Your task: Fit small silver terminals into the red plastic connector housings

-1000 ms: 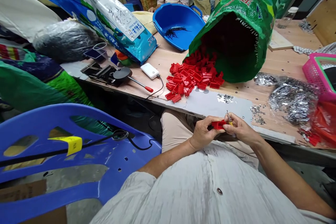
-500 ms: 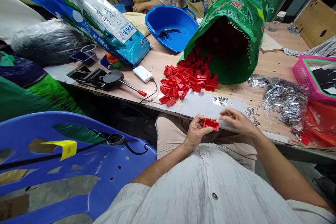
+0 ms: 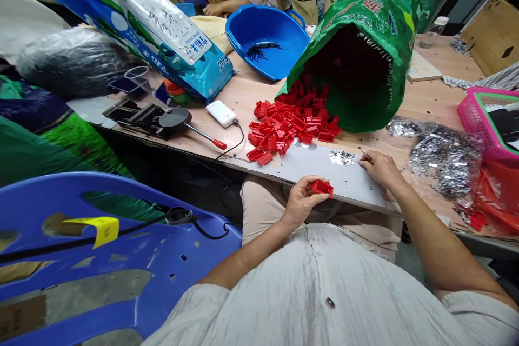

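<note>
My left hand (image 3: 302, 201) is closed round a small red plastic part (image 3: 322, 187), held just below the table's front edge over my lap. My right hand (image 3: 381, 168) rests on the grey sheet (image 3: 316, 165) on the table, fingers pinched on a thin metal tool (image 3: 365, 154) whose tip points at a small heap of shiny metal pieces (image 3: 341, 157). A pile of red plastic parts (image 3: 290, 124) spills from a tipped green sack (image 3: 365, 48) just beyond.
A blue basin (image 3: 265, 38) with dark bits stands behind the pile; another person sits past it. A white power bank (image 3: 221, 113), a black press tool (image 3: 158, 119), clear bags of metal parts (image 3: 446, 157), a pink basket (image 3: 486, 119) and a blue chair (image 3: 101, 248) surround me.
My right hand has left the red part and moved forward onto the grey sheet beside the metal pieces. My left hand keeps the red part and has barely moved.
</note>
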A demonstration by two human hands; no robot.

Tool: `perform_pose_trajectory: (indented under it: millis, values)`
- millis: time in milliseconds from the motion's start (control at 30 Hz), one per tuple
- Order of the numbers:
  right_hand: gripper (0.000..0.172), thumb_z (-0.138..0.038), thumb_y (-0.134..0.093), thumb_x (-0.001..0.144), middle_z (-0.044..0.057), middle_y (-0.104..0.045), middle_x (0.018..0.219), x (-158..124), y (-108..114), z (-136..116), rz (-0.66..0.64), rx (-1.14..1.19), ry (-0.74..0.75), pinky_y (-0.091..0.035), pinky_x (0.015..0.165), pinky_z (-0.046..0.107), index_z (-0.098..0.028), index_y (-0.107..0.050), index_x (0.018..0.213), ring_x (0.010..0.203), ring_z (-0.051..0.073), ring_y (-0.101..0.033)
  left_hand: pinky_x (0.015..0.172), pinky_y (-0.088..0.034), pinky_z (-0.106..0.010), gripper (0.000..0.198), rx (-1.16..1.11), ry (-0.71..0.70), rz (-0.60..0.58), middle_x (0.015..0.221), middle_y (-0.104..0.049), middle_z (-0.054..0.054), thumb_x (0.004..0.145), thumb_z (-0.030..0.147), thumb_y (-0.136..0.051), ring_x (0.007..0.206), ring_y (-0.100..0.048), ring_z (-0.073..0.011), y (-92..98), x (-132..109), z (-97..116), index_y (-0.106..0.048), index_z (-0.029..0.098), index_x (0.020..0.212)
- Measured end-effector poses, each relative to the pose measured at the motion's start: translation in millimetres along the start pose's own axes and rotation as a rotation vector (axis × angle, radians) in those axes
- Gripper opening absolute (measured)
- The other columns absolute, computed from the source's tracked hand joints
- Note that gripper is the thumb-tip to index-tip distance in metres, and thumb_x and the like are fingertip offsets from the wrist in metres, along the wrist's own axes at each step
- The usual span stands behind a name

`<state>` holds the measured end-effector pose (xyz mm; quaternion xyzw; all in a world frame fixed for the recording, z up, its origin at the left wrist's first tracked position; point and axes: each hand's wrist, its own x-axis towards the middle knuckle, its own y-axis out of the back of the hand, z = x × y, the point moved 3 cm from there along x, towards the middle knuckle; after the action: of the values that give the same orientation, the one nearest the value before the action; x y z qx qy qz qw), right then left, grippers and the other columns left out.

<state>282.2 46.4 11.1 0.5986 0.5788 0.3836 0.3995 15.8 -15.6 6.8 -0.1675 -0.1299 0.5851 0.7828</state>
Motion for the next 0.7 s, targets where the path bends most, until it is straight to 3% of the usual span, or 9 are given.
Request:
perform_pose_trajectory:
  millis: [133, 233, 433, 567, 700]
  values:
    - [0.009, -0.028, -0.054, 0.084, 0.005, -0.066, 0.08, -4.5, 4.2, -0.4, -0.012, -0.01, -0.046, -0.038, 0.068, 0.031, -0.021, -0.06, 0.084, 0.076, 0.021, -0.057, 0.087, -0.055, -0.026, 0.039, -0.006, 0.002, 0.036, 0.103, -0.073, -0.005, 0.065, 0.022, -0.084, 0.091, -0.068, -0.013, -0.3, 2.0, 3.8, -0.065, 0.017, 0.099]
    - [0.009, -0.029, -0.055, 0.084, 0.004, -0.065, 0.08, -14.7, 6.1, -7.7, 0.028, 0.12, -0.045, -0.039, 0.068, 0.03, -0.022, -0.06, 0.086, 0.074, 0.019, -0.056, 0.086, -0.054, -0.025, 0.038, 0.051, -0.034, 0.058, 0.102, -0.071, -0.004, 0.065, 0.023, -0.084, 0.09, -0.067, -0.0124, -2.1, 2.2, 7.1, -0.067, 0.018, 0.098]
    - [0.025, -0.042, -0.059, 0.086, 0.001, -0.058, 0.084, -51.6, 1.8, -63.9, -0.016, 0.682, 0.138, -0.041, 0.067, 0.027, -0.022, -0.059, 0.1, 0.073, 0.015, -0.051, 0.08, -0.055, -0.025, 0.037, 0.352, -0.235, 0.058, 0.104, -0.068, -0.006, 0.07, 0.029, -0.081, 0.093, -0.065, -0.0149, -7.9, -1.4, 15.0, -0.067, 0.018, 0.102]
    - [0.021, -0.04, -0.058, 0.088, 0.0, -0.057, 0.082, -72.9, -3.0, -98.2, -0.003, 0.764, 0.167, -0.041, 0.066, 0.026, -0.021, -0.058, 0.097, 0.07, 0.013, -0.05, 0.077, -0.055, -0.025, 0.036, 0.507, -0.381, 0.045, 0.104, -0.068, -0.007, 0.072, 0.03, -0.08, 0.093, -0.065, -0.0157, -12.4, -4.5, 21.7, -0.066, 0.019, 0.103]
    - [0.016, -0.037, -0.057, 0.089, 0.0, -0.059, 0.084, -81.2, -9.4, -109.1, 0.056, 0.736, 0.149, -0.041, 0.067, 0.027, -0.022, -0.058, 0.095, 0.07, 0.013, -0.05, 0.086, -0.054, -0.031, 0.035, 0.592, -0.529, 0.036, 0.101, -0.069, -0.008, 0.073, 0.029, -0.08, 0.097, -0.065, -0.0179, -17.3, -7.1, 28.3, -0.065, 0.019, 0.103]
